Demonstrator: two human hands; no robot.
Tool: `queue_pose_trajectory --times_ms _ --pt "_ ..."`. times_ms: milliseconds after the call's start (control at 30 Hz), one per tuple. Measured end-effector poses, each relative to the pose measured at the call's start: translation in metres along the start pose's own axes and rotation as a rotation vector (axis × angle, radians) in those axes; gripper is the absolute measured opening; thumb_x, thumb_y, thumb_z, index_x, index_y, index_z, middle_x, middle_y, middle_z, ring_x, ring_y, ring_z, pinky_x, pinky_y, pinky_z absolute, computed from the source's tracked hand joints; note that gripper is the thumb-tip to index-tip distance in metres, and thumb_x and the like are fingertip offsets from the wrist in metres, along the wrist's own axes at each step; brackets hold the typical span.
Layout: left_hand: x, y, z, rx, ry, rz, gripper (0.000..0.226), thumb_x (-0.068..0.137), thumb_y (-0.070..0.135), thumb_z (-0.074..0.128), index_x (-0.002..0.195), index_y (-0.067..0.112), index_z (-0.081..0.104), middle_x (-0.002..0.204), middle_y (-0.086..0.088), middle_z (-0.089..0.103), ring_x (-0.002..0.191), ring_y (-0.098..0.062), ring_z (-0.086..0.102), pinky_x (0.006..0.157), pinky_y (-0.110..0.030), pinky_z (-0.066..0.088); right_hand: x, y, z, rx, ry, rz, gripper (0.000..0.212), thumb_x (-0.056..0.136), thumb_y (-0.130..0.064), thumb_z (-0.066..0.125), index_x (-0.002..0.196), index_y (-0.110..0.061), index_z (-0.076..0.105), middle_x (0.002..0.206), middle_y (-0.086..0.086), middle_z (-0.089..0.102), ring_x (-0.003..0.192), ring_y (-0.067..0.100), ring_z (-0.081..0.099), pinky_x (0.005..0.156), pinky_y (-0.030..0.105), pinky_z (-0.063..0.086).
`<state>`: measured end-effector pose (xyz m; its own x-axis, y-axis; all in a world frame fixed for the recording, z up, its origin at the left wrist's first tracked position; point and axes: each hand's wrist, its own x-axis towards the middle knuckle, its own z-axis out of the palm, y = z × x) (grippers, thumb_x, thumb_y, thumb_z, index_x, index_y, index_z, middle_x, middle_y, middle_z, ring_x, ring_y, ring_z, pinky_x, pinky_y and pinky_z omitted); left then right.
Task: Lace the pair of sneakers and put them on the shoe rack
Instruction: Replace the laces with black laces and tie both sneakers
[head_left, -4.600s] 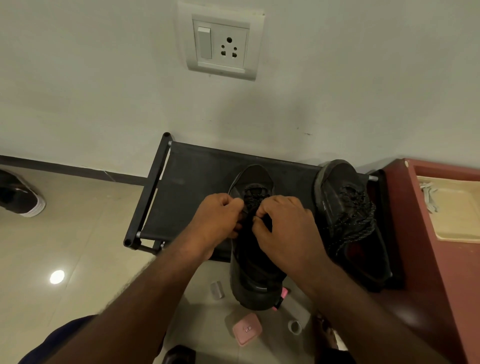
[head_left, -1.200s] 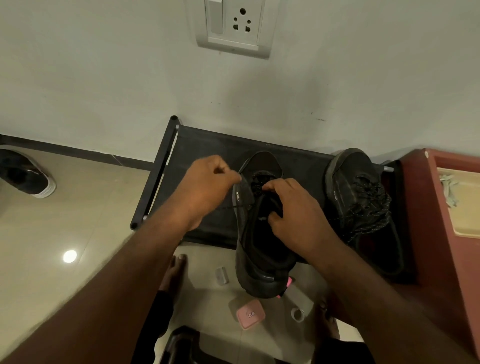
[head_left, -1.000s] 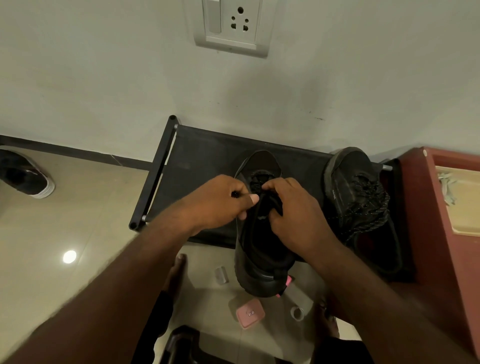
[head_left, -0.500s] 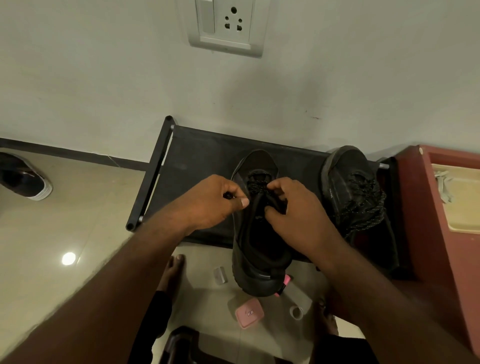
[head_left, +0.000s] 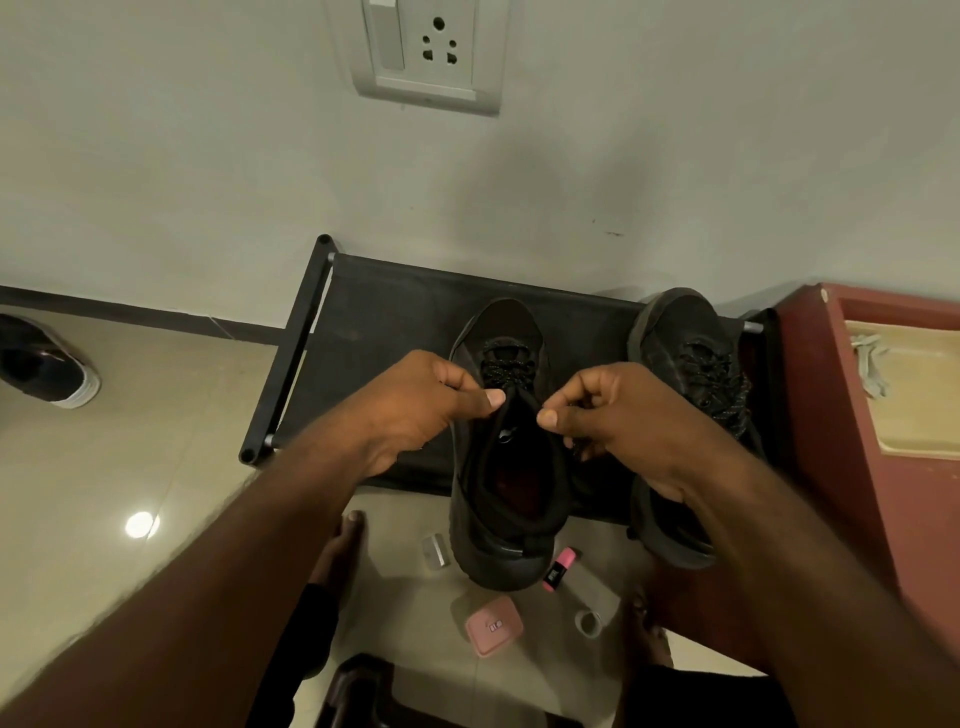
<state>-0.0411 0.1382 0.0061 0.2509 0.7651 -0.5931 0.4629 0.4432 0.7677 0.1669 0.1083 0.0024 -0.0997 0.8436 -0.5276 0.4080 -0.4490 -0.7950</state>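
Black mesh sneaker (head_left: 506, 493), toe on the black fabric shoe rack (head_left: 389, 312) and heel overhanging, now sits between the left hand (head_left: 415, 410) and right hand (head_left: 618, 421), which have drawn apart, each pinching what seems a lace end, likely tightening the lacing.

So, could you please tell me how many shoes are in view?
3: a middle sneaker on the rack, a right sneaker at the rack's end, and a floor shoe far left. The dark shape at the bottom edge is unclear.
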Motion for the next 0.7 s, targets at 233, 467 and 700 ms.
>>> queue_pose_trajectory --times_ms 233,467,700 --pt "0.003 -0.003 0.002 -0.056 0.047 0.011 0.013 0.083 0.03 0.077 0.079 0.017 0.073 0.062 0.012 0.068 0.065 0.0 0.06 0.067 -0.024 0.042 0.002 0.002 0.009 0.064 0.022 -0.002 0.014 0.097 -0.016 0.063 0.085 -0.01 0.067 0.064 -0.003 0.06 0.057 0.005 0.054 0.053 0.019 0.045" --pt "0.003 -0.007 -0.003 0.131 0.039 0.179 0.012 0.092 0.028 0.068 0.084 0.023 0.076 0.082 0.006 0.074 0.08 -0.004 0.067 0.073 -0.018 0.043 0.003 -0.007 0.016 -0.202 0.17 -0.159 0.012 0.094 -0.017 0.064 0.088 -0.018 0.075 0.076 -0.009 0.071 0.069 -0.001 0.066 0.062 0.012 0.049" --pt "0.001 -0.006 -0.01 0.242 -0.062 0.213 0.014 0.091 0.016 0.069 0.097 0.027 0.077 0.096 0.014 0.074 0.093 0.008 0.064 0.079 -0.009 0.04 -0.003 -0.013 0.012 -0.311 0.051 -0.203 0.025 0.098 -0.006 0.052 0.098 -0.018 0.074 0.066 -0.006 0.067 0.054 -0.003 0.06 0.052 0.013 0.044"
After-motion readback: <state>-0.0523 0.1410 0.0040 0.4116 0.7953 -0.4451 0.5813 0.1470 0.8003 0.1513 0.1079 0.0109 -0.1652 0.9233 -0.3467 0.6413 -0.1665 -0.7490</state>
